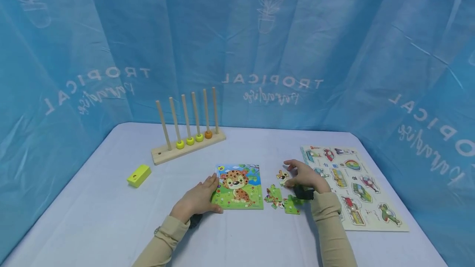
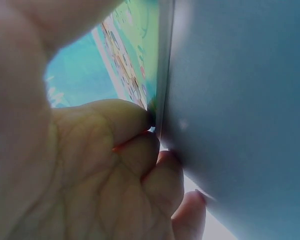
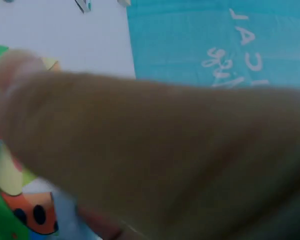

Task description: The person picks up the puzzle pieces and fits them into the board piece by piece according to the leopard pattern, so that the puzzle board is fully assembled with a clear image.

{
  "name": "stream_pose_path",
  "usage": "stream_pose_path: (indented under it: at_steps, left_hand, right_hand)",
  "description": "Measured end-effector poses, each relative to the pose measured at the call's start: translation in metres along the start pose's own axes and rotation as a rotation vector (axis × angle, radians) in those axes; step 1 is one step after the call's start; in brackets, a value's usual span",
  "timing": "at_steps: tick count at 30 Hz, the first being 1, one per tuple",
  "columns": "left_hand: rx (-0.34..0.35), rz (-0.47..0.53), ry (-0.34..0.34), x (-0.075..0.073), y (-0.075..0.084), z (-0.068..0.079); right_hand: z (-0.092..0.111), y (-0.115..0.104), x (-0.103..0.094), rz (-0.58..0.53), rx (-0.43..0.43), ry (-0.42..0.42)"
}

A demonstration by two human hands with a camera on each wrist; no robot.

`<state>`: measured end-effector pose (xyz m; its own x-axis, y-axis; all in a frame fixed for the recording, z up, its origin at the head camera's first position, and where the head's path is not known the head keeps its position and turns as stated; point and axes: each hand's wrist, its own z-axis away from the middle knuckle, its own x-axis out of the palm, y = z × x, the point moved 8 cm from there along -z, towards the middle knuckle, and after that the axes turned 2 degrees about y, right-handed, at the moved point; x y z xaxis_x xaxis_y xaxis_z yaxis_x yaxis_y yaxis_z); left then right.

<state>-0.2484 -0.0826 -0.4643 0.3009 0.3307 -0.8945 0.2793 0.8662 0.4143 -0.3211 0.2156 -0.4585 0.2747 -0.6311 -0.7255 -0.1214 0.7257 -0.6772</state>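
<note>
Green-and-blue leopard puzzle board (image 1: 257, 196) is positioned mid-worktop (image 1: 111, 217), its left edge touched by the left hand (image 1: 199, 197), fingers extended. Loose puzzle pieces (image 1: 274, 193) are scattered to its right, the farthest flanked by the right hand (image 1: 306, 176), thumb and fingers parted. Knobbed shapes (image 1: 361, 193) are seated in the peg board (image 1: 375, 223).

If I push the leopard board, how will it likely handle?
The leopard board is probably stiff, since it lies flat with straight edges. It looks thin for its width, so it is likely light and more apt to slide across the white tabletop than tip. The left hand at its edge may limit shifting.
</note>
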Motion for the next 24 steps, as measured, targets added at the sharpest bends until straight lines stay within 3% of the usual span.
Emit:
stream_pose_path:
  at_steps: [7, 13, 20, 24]
  left_hand:
    - [0.004, -0.004, 0.005, -0.001, 0.000, 0.000]
    - [0.002, -0.001, 0.008, 0.000, 0.001, 0.001]
    - [0.005, -0.008, 0.008, -0.002, 0.002, 0.002]
    - [0.009, -0.014, 0.008, -0.003, 0.003, 0.002]
  right_hand:
    - [0.000, -0.004, 0.004, 0.029, -0.054, -0.043]
    - [-0.003, -0.005, -0.002, -0.045, -0.004, 0.057]
    - [-0.005, -0.022, -0.012, -0.127, -0.083, 0.204]
    - [-0.009, -0.035, -0.001, -0.235, -0.110, 0.235]
